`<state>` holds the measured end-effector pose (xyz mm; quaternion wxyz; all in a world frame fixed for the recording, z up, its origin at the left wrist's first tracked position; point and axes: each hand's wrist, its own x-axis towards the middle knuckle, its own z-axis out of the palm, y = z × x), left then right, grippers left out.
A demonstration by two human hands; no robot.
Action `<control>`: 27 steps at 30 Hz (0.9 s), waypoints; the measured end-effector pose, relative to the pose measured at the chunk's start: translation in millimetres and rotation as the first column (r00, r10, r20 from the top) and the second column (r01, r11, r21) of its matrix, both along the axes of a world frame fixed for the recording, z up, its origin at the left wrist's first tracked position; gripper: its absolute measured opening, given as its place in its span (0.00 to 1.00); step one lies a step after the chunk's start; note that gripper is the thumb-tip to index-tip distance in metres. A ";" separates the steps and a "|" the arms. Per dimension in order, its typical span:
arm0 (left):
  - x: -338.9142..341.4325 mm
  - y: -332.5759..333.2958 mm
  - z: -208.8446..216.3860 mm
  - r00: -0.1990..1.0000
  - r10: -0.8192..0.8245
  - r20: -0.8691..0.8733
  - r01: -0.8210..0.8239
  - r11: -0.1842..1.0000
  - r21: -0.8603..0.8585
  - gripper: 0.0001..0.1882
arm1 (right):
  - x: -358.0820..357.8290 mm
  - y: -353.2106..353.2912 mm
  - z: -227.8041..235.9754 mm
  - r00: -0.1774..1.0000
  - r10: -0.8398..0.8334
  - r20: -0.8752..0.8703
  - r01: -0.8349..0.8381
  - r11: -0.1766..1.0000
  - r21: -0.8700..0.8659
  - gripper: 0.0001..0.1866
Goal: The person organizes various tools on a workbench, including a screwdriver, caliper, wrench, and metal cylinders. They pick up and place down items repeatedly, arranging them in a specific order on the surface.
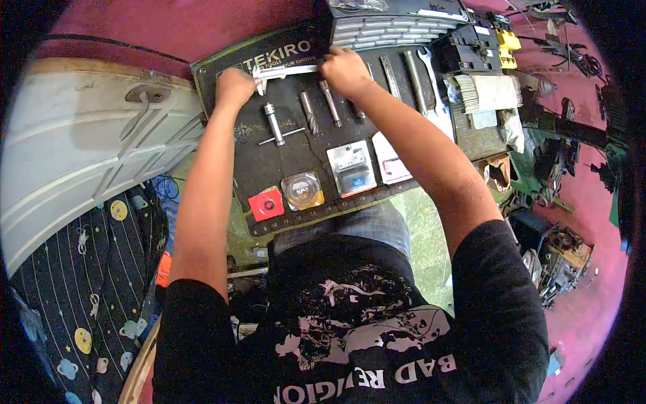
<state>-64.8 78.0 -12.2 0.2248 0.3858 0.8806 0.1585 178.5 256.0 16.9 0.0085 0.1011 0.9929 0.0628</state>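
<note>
A silver vernier caliper [293, 70] lies lengthwise between my hands, over the far part of a dark work mat [262, 172]. Closed around its jaw end is my left hand [235, 89]. The fingers of my right hand [345, 73] are bent onto the beam's other end. Just nearer than the caliper, a T-handle tap wrench [273, 122] rests on the mat. To its right lie a fluted cutter [309, 112] and a metal rod-like tool [330, 104]. My right wrist partly covers another short tool [359, 113].
Right of my right hand lie a flat metal strip [389, 77], a metal bar [415, 81] and a spanner [431, 73]. Small packages, including a red one [266, 204], line the near edge. A drawer cabinet [397, 30] stands behind; a white door [101, 135] is left.
</note>
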 end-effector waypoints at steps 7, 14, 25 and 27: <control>14.6 27.1 -3.3 0.998 -0.054 0.028 0.055 0.998 -0.039 0.19 | 11.7 15.7 -20.3 0.985 -0.162 -0.063 0.162 0.987 -0.002 0.08; 24.3 44.9 -31.0 0.998 0.004 0.056 0.002 0.994 -0.112 0.23 | 22.2 20.1 -31.0 0.969 -0.240 -0.062 0.239 0.971 -0.023 0.09; 49.1 36.7 -3.6 0.996 0.016 -0.087 -0.031 0.985 -0.169 0.21 | 25.3 43.5 0.5 0.847 -0.520 0.116 0.532 0.829 -0.169 0.06; 58.1 34.1 27.7 0.993 0.004 -0.116 -0.024 0.985 -0.171 0.20 | 47.7 63.5 -5.3 0.815 -0.560 0.147 0.578 0.801 -0.155 0.09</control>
